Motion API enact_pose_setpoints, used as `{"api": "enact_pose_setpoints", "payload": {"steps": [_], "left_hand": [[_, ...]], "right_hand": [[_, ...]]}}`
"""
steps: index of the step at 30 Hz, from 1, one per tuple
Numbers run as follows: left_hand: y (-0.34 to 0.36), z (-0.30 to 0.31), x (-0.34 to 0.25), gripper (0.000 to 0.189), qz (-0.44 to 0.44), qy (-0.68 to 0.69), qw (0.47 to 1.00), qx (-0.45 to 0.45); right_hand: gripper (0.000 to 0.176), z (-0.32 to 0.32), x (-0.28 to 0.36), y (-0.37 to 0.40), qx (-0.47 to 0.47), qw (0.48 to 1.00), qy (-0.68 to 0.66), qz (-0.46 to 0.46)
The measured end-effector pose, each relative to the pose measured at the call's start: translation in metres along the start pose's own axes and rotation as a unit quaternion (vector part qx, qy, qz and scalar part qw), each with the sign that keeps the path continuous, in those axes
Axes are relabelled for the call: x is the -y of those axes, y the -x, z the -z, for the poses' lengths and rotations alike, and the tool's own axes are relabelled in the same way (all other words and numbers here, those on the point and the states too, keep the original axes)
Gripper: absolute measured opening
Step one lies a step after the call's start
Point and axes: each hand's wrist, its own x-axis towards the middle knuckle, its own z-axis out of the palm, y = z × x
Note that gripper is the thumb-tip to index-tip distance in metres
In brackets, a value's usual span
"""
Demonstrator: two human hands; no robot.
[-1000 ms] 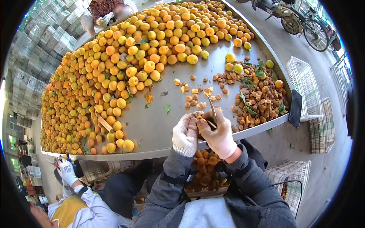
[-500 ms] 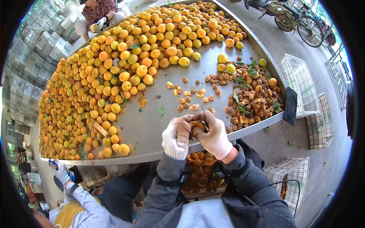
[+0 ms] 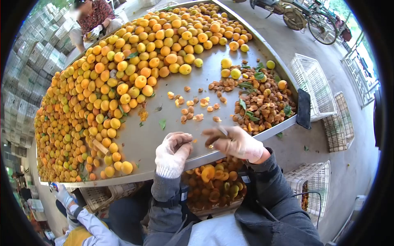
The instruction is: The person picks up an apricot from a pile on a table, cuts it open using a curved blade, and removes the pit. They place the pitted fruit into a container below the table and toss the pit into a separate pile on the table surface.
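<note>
My left hand [image 3: 171,155], in a white glove with stained fingers, is over the table's near edge. Its fingers are loosely curved, thumb apart, and no fruit shows in them. My right hand [image 3: 240,144], gloved too, grips a small knife [image 3: 223,130]; its blade points up and the handle is mostly hidden. Below both hands, a crate of split apricots [image 3: 219,186] sits at my lap. One bright apricot half [image 3: 208,173] is at the top of it, either falling or resting. Apricot pits and scraps [image 3: 198,117] lie on the metal table just beyond my hands.
Whole apricots [image 3: 102,98] cover the table's left and far side, with a wooden-looking handle [image 3: 100,147] among them. A heap of pits [image 3: 266,100] lies right, near a dark phone-like slab [image 3: 303,109]. White crates [image 3: 314,86] stand right. Co-workers sit at lower left and far left.
My hands have moved apart; the apricot they held together has left them. A bright half now shows at the crate below. The view has shifted slightly.
</note>
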Motion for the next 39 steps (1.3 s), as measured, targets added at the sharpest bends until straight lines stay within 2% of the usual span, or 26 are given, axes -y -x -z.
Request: {"api": "enact_pose_setpoints", "payload": {"steps": [1, 2, 3, 4, 5, 9, 11, 12, 13, 15, 17, 18, 19, 21, 23, 26, 27, 28, 30, 31, 32, 33, 34, 35, 37, 39], "left_hand": [[-0.001, -0.002, 0.003, 0.027, -0.017, -0.048, 0.999, -0.013], [-0.003, -0.001, 0.007, 0.027, -0.022, -0.042, 0.999, -0.007], [-0.007, 0.001, 0.012, 0.031, -0.048, -0.072, 0.995, -0.053], [-0.011, 0.002, 0.014, 0.035, -0.073, -0.102, 0.987, -0.101], [-0.012, 0.001, 0.014, 0.035, -0.079, -0.096, 0.987, -0.097], [-0.022, 0.002, 0.012, 0.041, -0.065, -0.019, 0.986, -0.151], [-0.026, 0.006, 0.011, 0.039, -0.004, 0.194, 0.973, -0.125], [-0.028, 0.009, 0.009, 0.039, -0.004, 0.198, 0.971, -0.132], [-0.029, 0.013, 0.005, 0.037, -0.005, 0.224, 0.967, -0.125], [-0.029, 0.018, 0.000, 0.036, -0.005, 0.253, 0.961, -0.115], [-0.032, 0.022, -0.001, 0.035, 0.018, 0.237, 0.967, -0.094], [-0.034, 0.023, -0.004, 0.035, 0.019, 0.241, 0.966, -0.096], [-0.034, 0.024, -0.008, 0.034, 0.027, 0.234, 0.967, -0.098], [-0.035, 0.023, -0.012, 0.033, 0.035, 0.230, 0.967, -0.105], [-0.039, 0.022, -0.013, 0.032, 0.050, 0.223, 0.970, -0.084], [-0.041, 0.022, -0.014, 0.032, 0.050, 0.206, 0.975, -0.070], [-0.042, 0.023, -0.015, 0.032, 0.054, 0.196, 0.977, -0.063], [-0.042, 0.023, -0.016, 0.034, 0.057, 0.189, 0.978, -0.068], [-0.043, 0.023, -0.015, 0.034, 0.058, 0.195, 0.976, -0.081], [-0.044, 0.024, -0.014, 0.035, 0.057, 0.203, 0.974, -0.084], [-0.045, 0.026, -0.013, 0.035, 0.058, 0.203, 0.973, -0.090], [-0.046, 0.026, -0.014, 0.035, 0.060, 0.207, 0.974, -0.076], [-0.047, 0.026, -0.015, 0.035, 0.060, 0.211, 0.974, -0.062], [-0.048, 0.024, -0.015, 0.035, 0.059, 0.212, 0.973, -0.065], [-0.051, 0.022, -0.013, 0.035, 0.067, 0.224, 0.971, -0.053], [-0.050, 0.024, -0.013, 0.035, 0.062, 0.210, 0.974, -0.050]], "right_hand": [[0.041, 0.004, 0.000, 0.002, -0.085, 0.996, 0.006, -0.001], [0.039, 0.009, 0.004, 0.002, -0.136, 0.989, -0.061, -0.006], [0.033, 0.012, 0.006, 0.002, -0.189, 0.976, -0.106, -0.003], [0.030, 0.016, 0.000, -0.001, -0.214, 0.966, -0.147, 0.015], [0.027, 0.020, -0.007, -0.003, -0.237, 0.953, -0.188, 0.032], [0.024, 0.022, 0.001, -0.008, -0.248, 0.951, -0.184, 0.019], [0.027, 0.033, 0.012, -0.009, -0.283, 0.941, -0.177, 0.057], [0.030, 0.047, 0.011, -0.018, -0.275, 0.901, -0.318, 0.103], [0.030, 0.051, 0.026, -0.024, -0.318, 0.859, -0.384, 0.118], [0.028, 0.038, 0.042, -0.040, -0.344, 0.834, -0.417, 0.111], [0.029, 0.056, 0.030, -0.047, -0.230, 0.958, -0.171, -0.031], [0.031, 0.064, 0.038, -0.048, -0.248, 0.967, -0.051, -0.011], [0.032, 0.080, 0.042, -0.066, -0.306, 0.949, 0.063, 0.031], [0.034, 0.134, 0.040, -0.101, -0.351, 0.933, 0.078, 0.021], [0.035, 0.182, 0.021, -0.150, -0.373, 0.895, 0.236, 0.065], [0.041, 0.182, 0.035, -0.192, -0.344, 0.780, 0.522, -0.012], [0.040, 0.179, 0.037, -0.206, -0.304, 0.767, 0.560, -0.084], [0.040, 0.178, 0.036, -0.217, -0.296, 0.769, 0.561, -0.080], [0.035, 0.175, 0.032, -0.236, -0.230, 0.702, 0.650, -0.178], [0.036, 0.168, 0.033, -0.235, -0.238, 0.717, 0.645, -0.116], [0.037, 0.152, 0.040, -0.230, -0.225, 0.823, 0.519, -0.055], [0.038, 0.135, 0.047, -0.222, -0.205, 0.903, 0.378, 0.005], [0.039, 0.110, 0.064, -0.206, -0.160, 0.951, 0.264, -0.024], [0.041, 0.087, 0.078, -0.191, -0.112, 0.982, 0.145, -0.052], [0.044, 0.065, 0.077, -0.176, -0.029, 0.996, 0.054, -0.059], [0.042, 0.052, 0.075, -0.171, -0.028, 0.988, 0.128, -0.081]]}}
